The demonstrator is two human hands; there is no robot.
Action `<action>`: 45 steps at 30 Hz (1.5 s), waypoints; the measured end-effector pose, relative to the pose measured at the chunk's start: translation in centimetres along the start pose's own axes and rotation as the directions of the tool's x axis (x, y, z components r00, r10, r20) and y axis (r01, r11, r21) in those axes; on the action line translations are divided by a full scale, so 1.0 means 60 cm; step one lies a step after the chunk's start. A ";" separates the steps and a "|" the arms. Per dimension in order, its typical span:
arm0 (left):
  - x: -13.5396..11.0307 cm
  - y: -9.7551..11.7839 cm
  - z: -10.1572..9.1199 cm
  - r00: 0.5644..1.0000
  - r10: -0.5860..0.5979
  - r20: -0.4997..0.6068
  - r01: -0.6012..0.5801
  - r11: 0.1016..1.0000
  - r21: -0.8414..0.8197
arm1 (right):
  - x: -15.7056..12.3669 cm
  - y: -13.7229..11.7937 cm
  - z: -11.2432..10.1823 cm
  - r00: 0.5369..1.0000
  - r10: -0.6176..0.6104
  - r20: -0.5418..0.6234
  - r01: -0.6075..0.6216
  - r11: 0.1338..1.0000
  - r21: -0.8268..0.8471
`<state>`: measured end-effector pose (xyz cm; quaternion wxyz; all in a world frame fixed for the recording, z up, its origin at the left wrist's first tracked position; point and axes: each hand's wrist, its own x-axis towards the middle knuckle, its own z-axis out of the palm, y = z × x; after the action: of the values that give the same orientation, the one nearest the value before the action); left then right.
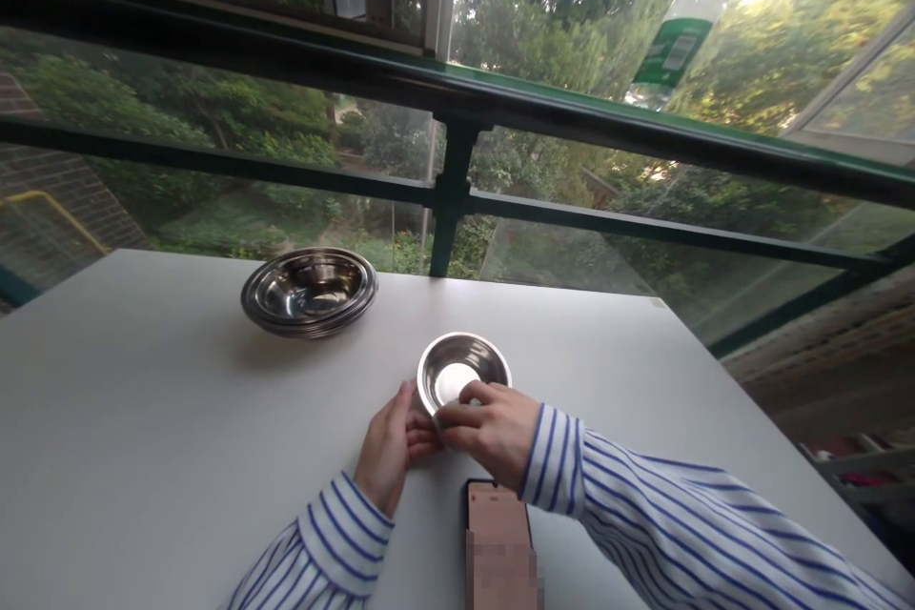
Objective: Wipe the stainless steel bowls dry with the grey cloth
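Observation:
A small round stainless steel bowl (493, 362) is in front of me near the middle of the white table, its shiny inside facing up. My left hand (390, 448) cups its near left side, thumb along the wall and fingers curving in below the rim. Over the near right rim, my right hand (493, 429) is closed, its fingertips reaching inside and pinching the edge. The near part of the bowl is hidden behind my right fingers. Whether the bowl rests on the table or is slightly lifted, I cannot tell.
A nested stack of wider steel bowls (311, 295) stands at the back left of the white table (178, 457). A phone (498, 543) lies close to me, below my right wrist. Beyond the table runs a dark green railing (343, 76) with a plastic bottle (676, 43) on it.

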<state>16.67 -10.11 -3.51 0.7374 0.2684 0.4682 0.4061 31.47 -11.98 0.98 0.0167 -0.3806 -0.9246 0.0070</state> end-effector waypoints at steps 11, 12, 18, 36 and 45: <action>-0.002 -0.001 0.001 0.999 0.013 -0.031 -0.011 0.997 0.078 | -0.033 0.002 -0.003 0.997 0.046 -0.062 -0.051 0.994 -0.092; -0.001 -0.003 0.000 1.000 0.016 -0.023 -0.015 0.997 0.070 | -0.023 -0.004 0.003 0.994 0.032 -0.101 -0.042 0.994 -0.100; 0.001 -0.005 -0.004 0.999 0.034 0.020 -0.034 0.999 0.016 | -0.001 -0.021 0.017 0.964 -0.052 -0.262 0.011 0.988 -0.153; -0.001 0.005 -0.005 0.995 -0.076 0.067 0.077 0.997 -0.017 | 0.054 0.011 0.026 0.973 0.001 -0.233 -0.034 0.990 -0.139; 0.004 0.001 0.001 0.999 -0.029 0.018 0.028 0.998 0.058 | 0.089 0.059 -0.002 0.988 0.153 -0.011 -0.152 0.972 -0.181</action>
<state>16.76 -9.87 -3.56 0.7394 0.2865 0.4765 0.3795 30.16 -5.73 1.12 -0.0200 -0.4504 -0.8894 -0.0755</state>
